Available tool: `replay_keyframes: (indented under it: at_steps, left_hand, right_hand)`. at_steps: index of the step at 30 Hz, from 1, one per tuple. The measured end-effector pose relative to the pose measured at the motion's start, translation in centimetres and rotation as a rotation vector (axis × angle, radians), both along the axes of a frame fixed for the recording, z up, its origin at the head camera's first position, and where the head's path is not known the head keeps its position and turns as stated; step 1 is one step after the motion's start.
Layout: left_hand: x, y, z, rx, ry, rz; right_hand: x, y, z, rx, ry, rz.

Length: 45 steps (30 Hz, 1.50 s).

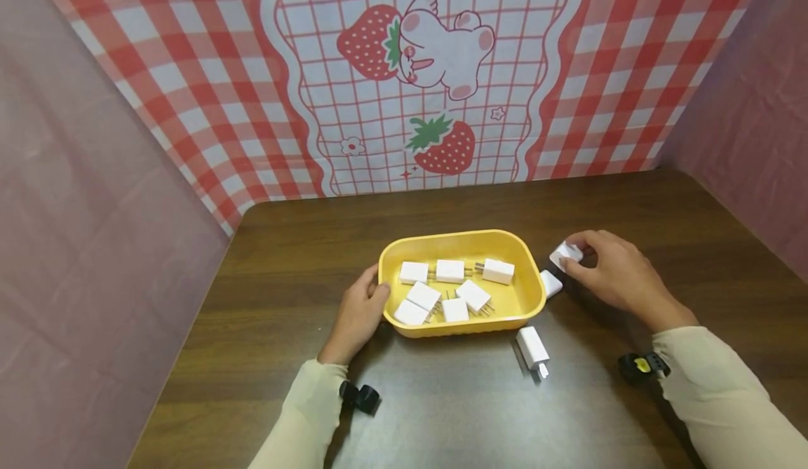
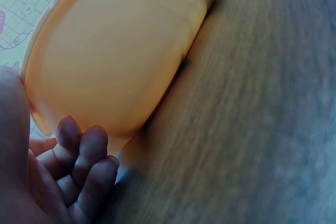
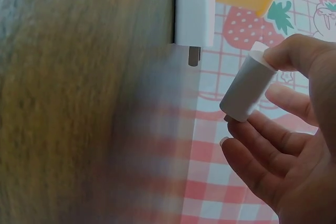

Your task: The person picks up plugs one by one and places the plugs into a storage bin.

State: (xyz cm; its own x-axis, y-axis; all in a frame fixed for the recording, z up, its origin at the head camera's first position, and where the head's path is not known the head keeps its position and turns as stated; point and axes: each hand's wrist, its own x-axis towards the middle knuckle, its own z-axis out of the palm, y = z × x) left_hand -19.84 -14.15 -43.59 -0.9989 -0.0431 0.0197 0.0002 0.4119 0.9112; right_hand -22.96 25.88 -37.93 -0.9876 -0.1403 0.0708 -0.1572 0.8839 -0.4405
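Observation:
A yellow plastic basket [image 1: 463, 325] stands on the table, with several white plug chargers [image 1: 450, 270] lying inside, metal prongs showing on most. My left hand [image 1: 358, 315] grips its left end; the thumb lies at the rim and the fingers [image 2: 93, 148] are bent against the outer wall. Beyond the basket's right end, my right hand [image 1: 615, 273] pinches a white charger [image 3: 249, 85] between thumb and fingers, held above the table. Close below that hand, another charger [image 1: 550, 284] lies beside the basket wall. One more charger [image 1: 533, 350] rests near the basket's front right corner, prongs toward me.
The dark wooden table [image 1: 442, 399] carries everything. Behind it hangs a red and white checked cloth [image 1: 442, 132] with strawberry prints. Pinkish cloth walls [image 1: 113, 209] stand to the left and right. A small black camera [image 1: 366, 399] is strapped on each wrist.

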Motion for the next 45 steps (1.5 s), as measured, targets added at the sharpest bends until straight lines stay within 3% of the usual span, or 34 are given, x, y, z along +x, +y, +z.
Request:
replay_keyframes:
  at_steps: [18, 45]
  left_hand:
    - [0.1, 0.0, 0.0, 0.006, 0.008, -0.001]
    - [0.1, 0.0, 0.1, 0.007, 0.006, -0.001]
  right_hand:
    - [1.4, -0.8, 0.5, -0.136, 0.061, 0.000]
    - [3.2, -4.4, 2.2, -0.276, 0.184, 0.120]
